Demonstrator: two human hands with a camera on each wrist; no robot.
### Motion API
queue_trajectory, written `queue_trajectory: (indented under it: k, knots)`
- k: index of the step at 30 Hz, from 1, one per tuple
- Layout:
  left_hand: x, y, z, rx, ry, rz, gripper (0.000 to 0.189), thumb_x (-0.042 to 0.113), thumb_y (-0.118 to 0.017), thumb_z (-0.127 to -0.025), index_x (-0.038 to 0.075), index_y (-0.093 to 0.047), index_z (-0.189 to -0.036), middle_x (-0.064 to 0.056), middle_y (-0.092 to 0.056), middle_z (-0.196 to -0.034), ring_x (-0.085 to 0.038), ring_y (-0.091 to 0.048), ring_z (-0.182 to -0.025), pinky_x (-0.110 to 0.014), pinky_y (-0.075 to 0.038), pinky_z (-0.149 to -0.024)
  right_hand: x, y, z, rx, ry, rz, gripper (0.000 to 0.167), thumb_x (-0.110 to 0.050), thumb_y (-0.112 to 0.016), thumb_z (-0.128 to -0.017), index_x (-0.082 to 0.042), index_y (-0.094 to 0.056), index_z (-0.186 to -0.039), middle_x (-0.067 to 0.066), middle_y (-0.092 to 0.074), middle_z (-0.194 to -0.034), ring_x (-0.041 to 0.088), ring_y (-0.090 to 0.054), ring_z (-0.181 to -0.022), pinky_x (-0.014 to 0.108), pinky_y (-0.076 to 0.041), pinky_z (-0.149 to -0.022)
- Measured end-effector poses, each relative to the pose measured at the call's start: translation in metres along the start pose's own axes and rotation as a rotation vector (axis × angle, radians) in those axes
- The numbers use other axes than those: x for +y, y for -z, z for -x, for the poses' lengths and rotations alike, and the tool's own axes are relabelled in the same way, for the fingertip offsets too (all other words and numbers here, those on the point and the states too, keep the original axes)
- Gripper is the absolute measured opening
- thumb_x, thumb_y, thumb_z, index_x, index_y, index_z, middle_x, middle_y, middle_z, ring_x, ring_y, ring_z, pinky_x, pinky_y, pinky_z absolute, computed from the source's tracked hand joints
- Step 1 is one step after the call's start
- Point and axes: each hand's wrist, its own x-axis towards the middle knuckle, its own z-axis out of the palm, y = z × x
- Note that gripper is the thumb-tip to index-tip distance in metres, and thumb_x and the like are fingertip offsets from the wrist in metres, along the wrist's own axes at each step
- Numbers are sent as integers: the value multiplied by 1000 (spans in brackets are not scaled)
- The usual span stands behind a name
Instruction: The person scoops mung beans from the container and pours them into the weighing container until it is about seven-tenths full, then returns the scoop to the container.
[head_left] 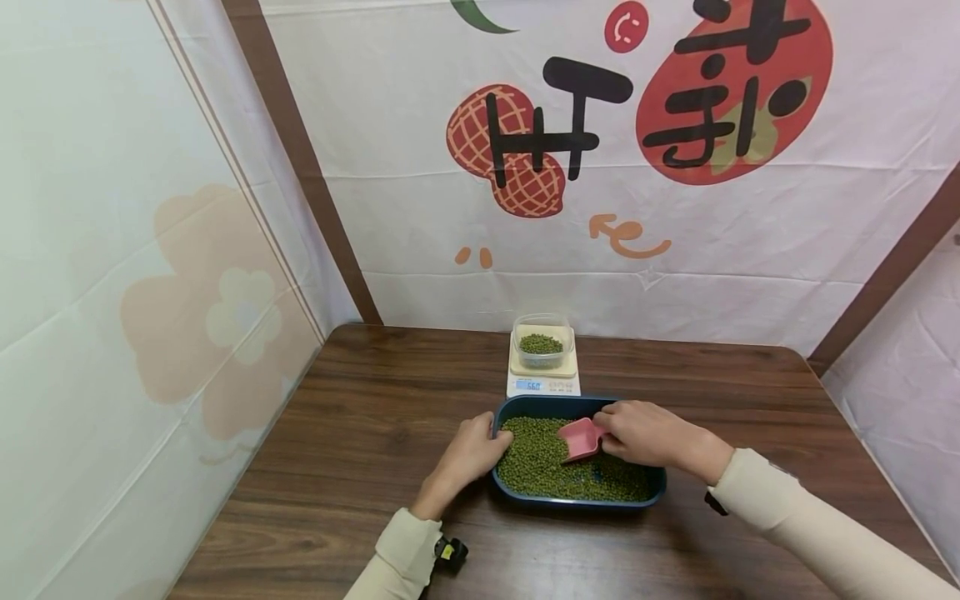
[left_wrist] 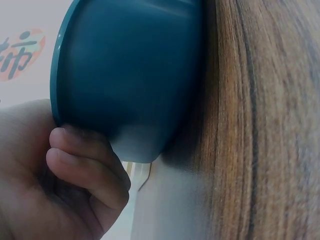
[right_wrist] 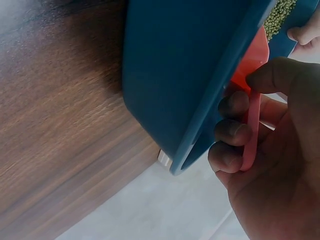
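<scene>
A dark blue basin full of green mung beans rests on the table. My right hand grips the handle of a pink scoop, whose bowl lies among the beans in the middle of the basin. In the right wrist view the fingers curl round the scoop's handle just inside the rim. At the basin's left end my left hand holds the rim, its thumb over the inside. From the left wrist view, its other fingers bend against the outer wall.
Behind the basin a white kitchen scale with a lit display carries a clear plastic container holding some mung beans. The brown wooden table extends to both sides. A printed white cloth hangs behind its back edge.
</scene>
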Motion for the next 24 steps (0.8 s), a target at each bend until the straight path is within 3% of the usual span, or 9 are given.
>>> queue_trajectory:
  k: [24]
  knots:
    - [1,-2,2,22,2,-8,23,20,-60,-101,12,-51,-82,3,-48,-59,-13,-50,-46,-28,-41,-47,-12,0,-15,-35,7,11,6,-12,-67,-97,-13,-65,-91,-7,-48,-75,7,-34,-65,27,-32,-61]
